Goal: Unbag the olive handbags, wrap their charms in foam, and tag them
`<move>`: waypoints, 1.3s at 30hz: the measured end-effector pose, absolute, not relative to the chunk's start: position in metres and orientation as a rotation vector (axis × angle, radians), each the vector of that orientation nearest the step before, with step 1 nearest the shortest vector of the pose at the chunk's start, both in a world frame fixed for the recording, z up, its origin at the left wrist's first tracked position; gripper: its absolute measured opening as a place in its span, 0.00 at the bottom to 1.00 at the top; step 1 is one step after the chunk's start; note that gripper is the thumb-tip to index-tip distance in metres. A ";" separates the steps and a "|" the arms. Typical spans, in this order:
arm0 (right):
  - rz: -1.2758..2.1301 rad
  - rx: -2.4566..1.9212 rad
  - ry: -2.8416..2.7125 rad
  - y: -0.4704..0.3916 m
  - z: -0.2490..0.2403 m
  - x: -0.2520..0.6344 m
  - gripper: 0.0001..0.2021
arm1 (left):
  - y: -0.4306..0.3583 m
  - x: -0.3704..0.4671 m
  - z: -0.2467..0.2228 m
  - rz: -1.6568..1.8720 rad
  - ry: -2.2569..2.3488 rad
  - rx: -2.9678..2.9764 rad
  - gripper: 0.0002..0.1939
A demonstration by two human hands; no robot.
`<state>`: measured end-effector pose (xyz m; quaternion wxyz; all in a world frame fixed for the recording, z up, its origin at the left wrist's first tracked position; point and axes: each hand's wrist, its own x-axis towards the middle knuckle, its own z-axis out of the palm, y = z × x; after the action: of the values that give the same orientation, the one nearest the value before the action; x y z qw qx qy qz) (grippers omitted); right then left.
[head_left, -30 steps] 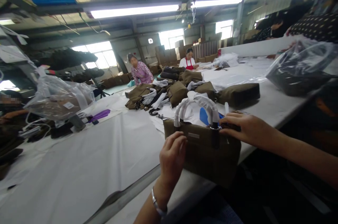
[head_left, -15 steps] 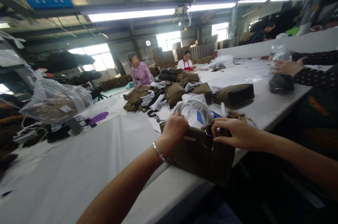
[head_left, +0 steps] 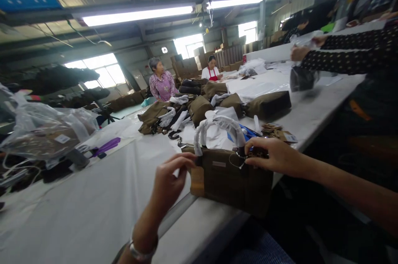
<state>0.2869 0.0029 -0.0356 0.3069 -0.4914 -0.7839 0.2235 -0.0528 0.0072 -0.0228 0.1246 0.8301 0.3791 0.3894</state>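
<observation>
An olive-brown handbag [head_left: 230, 181] stands at the table's near edge, its arched handles [head_left: 219, 125] wrapped in white material. My left hand [head_left: 172, 174] is at the bag's upper left, thumb and fingers drawn together near the handle base; what they hold, if anything, is hidden. Just below those fingertips a tan tag [head_left: 197, 181] lies against the bag's front. At the upper right corner my right hand [head_left: 270, 155] pinches dark hardware beside a thin loop [head_left: 236, 161]. Behind the bag are blue items [head_left: 248, 132] and a pile of brown tags [head_left: 273, 130].
More olive bags [head_left: 199, 109] are heaped across the white table [head_left: 102, 201]. At the left stand a plastic-wrapped carton [head_left: 59, 135] and a purple strip [head_left: 107, 147]. A person in dotted sleeves [head_left: 338, 58] handles a bagged dark item [head_left: 301, 78] at the right. Two people sit or stand beyond.
My left hand has moved from the handle down and left to the bag's upper left. The tan tag now shows there. The neighbour's bagged item has shifted, and the view has turned slightly right.
</observation>
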 end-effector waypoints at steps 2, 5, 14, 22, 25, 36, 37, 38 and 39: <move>0.546 -1.268 -2.112 0.002 -0.036 0.286 0.12 | -0.001 -0.009 -0.024 0.960 0.931 2.543 0.14; 0.587 -1.204 -2.225 -0.002 -0.032 0.289 0.09 | 0.010 0.040 -0.029 0.691 0.981 2.707 0.15; 0.232 -1.237 -2.053 -0.023 -0.052 0.287 0.06 | 0.069 0.050 -0.028 0.371 0.772 2.681 0.17; -0.036 -1.376 -1.762 -0.038 -0.084 0.264 0.15 | 0.054 0.065 -0.022 0.583 1.053 2.863 0.04; -0.046 -1.431 -1.627 -0.040 -0.091 0.254 0.16 | 0.027 0.064 -0.028 0.605 1.257 3.011 0.06; 0.143 -1.360 -1.412 -0.063 -0.106 0.223 0.17 | 0.000 0.063 -0.093 0.929 1.001 1.685 0.15; 0.149 -1.339 -1.431 -0.067 -0.111 0.220 0.14 | 0.001 0.064 -0.096 0.943 0.962 1.596 0.14; 0.140 -1.323 -1.453 -0.071 -0.116 0.217 0.12 | 0.002 0.065 -0.098 0.954 0.929 1.530 0.14; 0.125 -1.308 -1.478 -0.073 -0.122 0.215 0.11 | 0.001 0.065 -0.098 0.960 0.906 1.491 0.13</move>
<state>0.2151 -0.0733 -0.1218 0.5497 -0.5525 -0.6243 0.0530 0.0651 0.0010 -0.0984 0.5438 0.6282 0.3819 0.4046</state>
